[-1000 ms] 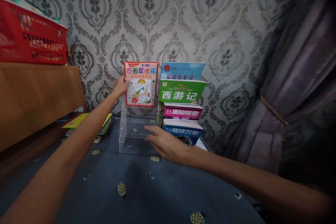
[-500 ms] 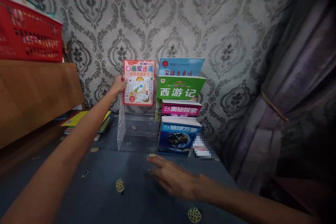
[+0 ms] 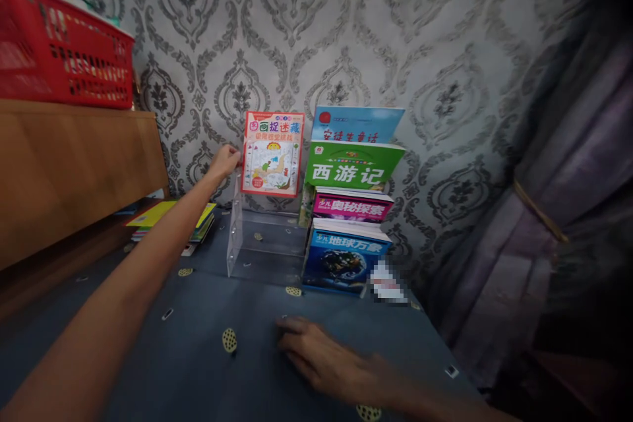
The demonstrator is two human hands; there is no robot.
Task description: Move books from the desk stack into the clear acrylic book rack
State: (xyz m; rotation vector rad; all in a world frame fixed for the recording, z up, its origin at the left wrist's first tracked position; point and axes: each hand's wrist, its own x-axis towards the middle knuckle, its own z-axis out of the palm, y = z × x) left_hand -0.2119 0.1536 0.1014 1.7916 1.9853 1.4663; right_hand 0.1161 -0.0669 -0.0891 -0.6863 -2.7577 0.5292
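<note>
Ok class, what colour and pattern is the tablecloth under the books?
Dark blue tablecloth with scattered dotted yellow ovals; best in the head view.

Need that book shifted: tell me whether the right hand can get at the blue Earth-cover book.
Probably yes. The right hand rests on the dark blue patterned tablecloth in front of the blue Earth-cover book, and only cloth seems to lie between them.

A home room is being seen, with damask wallpaper [image 3: 297,33] at twelve o'clock, a tied-back curtain [image 3: 534,244] at three, a red plastic basket [image 3: 59,46] on a wooden cabinet [image 3: 64,171] at ten, and children's books [image 3: 351,168] being displayed on a blue tablecloth [image 3: 148,343].
</note>
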